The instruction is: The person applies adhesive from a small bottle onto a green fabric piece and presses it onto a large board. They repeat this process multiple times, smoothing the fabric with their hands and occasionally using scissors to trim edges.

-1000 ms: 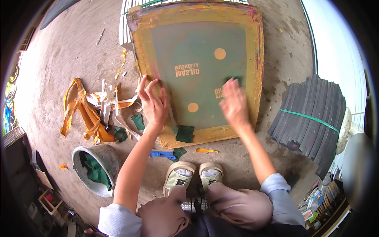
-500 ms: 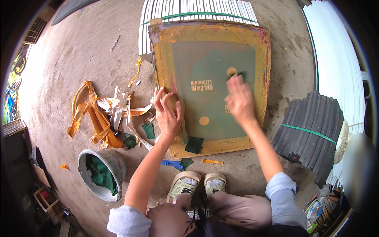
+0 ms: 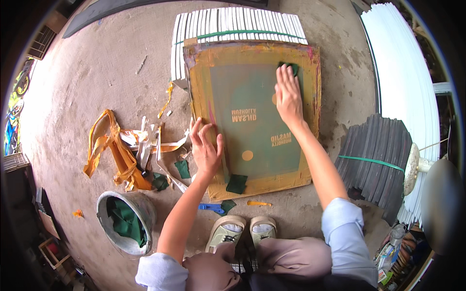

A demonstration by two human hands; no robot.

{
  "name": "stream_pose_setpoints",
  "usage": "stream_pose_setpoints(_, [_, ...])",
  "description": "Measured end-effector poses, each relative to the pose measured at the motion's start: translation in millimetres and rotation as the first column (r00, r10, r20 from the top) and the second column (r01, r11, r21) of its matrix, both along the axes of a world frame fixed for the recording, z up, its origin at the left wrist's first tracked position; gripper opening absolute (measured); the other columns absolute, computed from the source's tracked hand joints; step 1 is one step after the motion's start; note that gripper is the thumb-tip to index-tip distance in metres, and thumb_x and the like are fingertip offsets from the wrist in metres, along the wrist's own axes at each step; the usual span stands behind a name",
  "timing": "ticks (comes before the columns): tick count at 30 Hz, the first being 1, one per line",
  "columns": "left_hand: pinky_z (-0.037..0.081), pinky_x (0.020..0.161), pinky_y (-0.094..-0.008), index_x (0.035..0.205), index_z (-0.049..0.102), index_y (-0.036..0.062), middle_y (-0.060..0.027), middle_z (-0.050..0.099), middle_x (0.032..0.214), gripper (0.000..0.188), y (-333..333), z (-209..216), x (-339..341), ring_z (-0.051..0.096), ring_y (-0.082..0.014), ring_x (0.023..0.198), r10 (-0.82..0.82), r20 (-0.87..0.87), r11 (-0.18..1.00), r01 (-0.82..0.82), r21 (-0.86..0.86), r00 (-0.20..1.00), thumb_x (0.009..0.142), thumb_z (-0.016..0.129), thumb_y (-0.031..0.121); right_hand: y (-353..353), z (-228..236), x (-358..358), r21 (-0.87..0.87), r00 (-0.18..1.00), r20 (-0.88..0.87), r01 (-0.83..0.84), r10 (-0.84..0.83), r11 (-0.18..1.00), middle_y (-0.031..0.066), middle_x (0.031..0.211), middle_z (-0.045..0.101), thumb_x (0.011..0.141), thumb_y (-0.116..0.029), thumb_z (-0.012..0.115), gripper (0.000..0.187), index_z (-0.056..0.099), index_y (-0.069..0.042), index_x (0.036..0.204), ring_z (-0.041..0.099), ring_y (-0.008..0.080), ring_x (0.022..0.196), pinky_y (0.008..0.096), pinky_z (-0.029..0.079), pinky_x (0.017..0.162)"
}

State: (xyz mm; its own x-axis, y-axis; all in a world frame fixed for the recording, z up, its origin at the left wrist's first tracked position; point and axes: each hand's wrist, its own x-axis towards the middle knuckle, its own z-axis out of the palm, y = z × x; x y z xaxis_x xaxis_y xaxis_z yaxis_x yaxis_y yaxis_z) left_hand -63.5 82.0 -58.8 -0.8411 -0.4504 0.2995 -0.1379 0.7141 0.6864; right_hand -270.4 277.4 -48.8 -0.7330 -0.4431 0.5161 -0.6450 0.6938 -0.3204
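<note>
A screen printing frame (image 3: 255, 182) with an amber taped border and green-grey mesh lies tilted before me, its far end on a strapped stack of white-edged boards (image 3: 238, 22). Pale lettering and round spots show in the mesh. My left hand (image 3: 206, 150) holds the frame's left edge, fingers bent along the rim and thumb on the face. With fingers stretched flat, my right hand (image 3: 290, 99) presses a dark green cloth (image 3: 294, 68) against the mesh near the far right corner. Another green cloth piece (image 3: 237, 184) lies on the frame's near border.
Left are a grey bucket (image 3: 101, 218) with green cloth inside and torn orange-and-white strips (image 3: 114, 150). A blue clip-like tool (image 3: 209, 207) lies by my shoes (image 3: 226, 230). Strapped dark slats (image 3: 374, 160) and long white sheets (image 3: 403, 72) stand at the right.
My right hand and the green cloth have moved away from me toward the frame's far right corner, uncovering the lower lettering. My left hand keeps its place on the edge.
</note>
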Motion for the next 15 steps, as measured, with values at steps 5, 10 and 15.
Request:
stream_pose_setpoints(5, [0.037, 0.105, -0.0522, 0.123, 0.045, 0.0078, -0.0179, 0.036, 0.137, 0.044, -2, 1, -1, 0.03, -0.0457, 0.134, -0.015, 0.005, 1.0, 0.015, 0.023, 1.0, 0.085, 0.064, 0.018, 45, 22, -43, 0.377, 0.967, -0.206, 0.219, -0.149, 0.9, -0.0043, 0.156, 0.022, 0.102, -0.029, 0.034, 0.049, 0.027, -0.02, 0.15, 0.018, 0.0132, 0.144, 0.0466, 0.006, 0.119])
stream_pose_setpoints(10, [0.035, 0.106, -0.0526, 0.123, 0.045, 0.0073, -0.0175, 0.034, 0.138, 0.042, 1, -1, -1, 0.031, -0.0464, 0.133, -0.029, 0.007, 0.999, 0.029, 0.031, 1.0, 0.086, 0.061, 0.019, -11, -2, -5, 0.093, 0.991, -0.062, 0.124, -0.119, 0.988, 0.0107, 0.155, 0.026, 0.099, -0.027, 0.042, 0.054, 0.03, -0.007, 0.148, 0.02, 0.0274, 0.144, 0.0441, 0.017, 0.118])
stream_pose_setpoints(15, [0.035, 0.106, -0.0525, 0.127, 0.039, 0.0068, -0.0216, 0.032, 0.139, 0.047, -10, 0, 4, 0.033, -0.0462, 0.131, -0.002, -0.065, 0.992, 0.01, 0.126, 0.998, 0.087, 0.06, 0.02, 20, 7, 24, 0.324, 0.995, 0.001, -0.09, 0.095, 0.942, 0.005, 0.154, 0.03, 0.095, -0.028, 0.052, 0.058, 0.033, -0.013, 0.148, 0.026, 0.0256, 0.143, 0.0435, 0.025, 0.115])
